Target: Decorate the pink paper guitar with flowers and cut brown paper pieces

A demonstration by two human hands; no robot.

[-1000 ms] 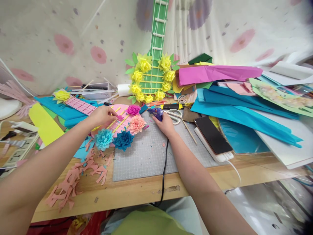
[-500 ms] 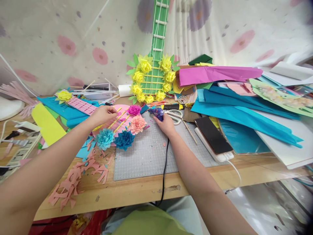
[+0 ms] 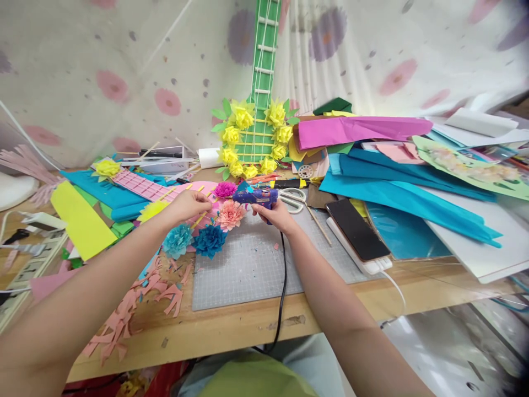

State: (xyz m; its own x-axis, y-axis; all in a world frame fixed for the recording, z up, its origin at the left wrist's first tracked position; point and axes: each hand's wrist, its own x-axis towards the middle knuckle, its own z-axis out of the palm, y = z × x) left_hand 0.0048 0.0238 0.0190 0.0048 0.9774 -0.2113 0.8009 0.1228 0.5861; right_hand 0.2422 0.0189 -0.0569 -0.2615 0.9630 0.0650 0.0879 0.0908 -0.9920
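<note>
My right hand (image 3: 275, 214) is wrapped round the handle of a blue hot glue gun (image 3: 254, 196), its nozzle aimed left toward my other hand. My left hand (image 3: 192, 205) pinches a small pink paper piece (image 3: 215, 206) above the pink paper guitar (image 3: 202, 190). Yellow strips cross the guitar's body, and paper flowers edge it: magenta (image 3: 225, 189), peach (image 3: 231, 214), dark blue (image 3: 210, 241), light blue (image 3: 177, 240) and a yellow one (image 3: 152, 210) partly behind my left wrist. The guitar overlaps a grey cutting mat (image 3: 243, 275).
A green paper guitar (image 3: 258, 138) with yellow flowers stands at the back. White-handled scissors (image 3: 294, 199), a wooden stick (image 3: 318, 223) and a phone (image 3: 357, 229) lie to the right, near stacked coloured paper (image 3: 397, 190). Peach scraps (image 3: 119, 317) litter the front left; a black cord (image 3: 282, 292) crosses the mat.
My right hand has raised the glue gun from the mat and turned its nozzle left over the flowers. My left hand has shifted slightly right and down. A yellow flower now shows beside my left wrist.
</note>
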